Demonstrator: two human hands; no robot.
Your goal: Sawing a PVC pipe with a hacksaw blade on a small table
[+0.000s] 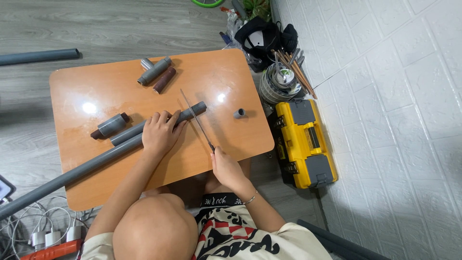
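Observation:
My left hand [160, 131] presses down on a thin grey pipe [195, 109] that lies across the orange table [221, 72]. My right hand [226, 166] grips the handle of a hacksaw blade [195, 118], which lies across the pipe just right of my left fingers. A longer, thicker grey pipe [72, 175] runs alongside and sticks out past the table's left front edge. A small cut grey ring [239, 113] stands to the right of the pipe's end.
A grey coupling on a dark stub [110, 126] lies left of my hand. A grey fitting [154, 71] and a brown roll [164, 80] sit at the table's back. A yellow toolbox [303, 142], stacked bowls with chopsticks [284, 79], cables and chargers [43, 231] surround the table.

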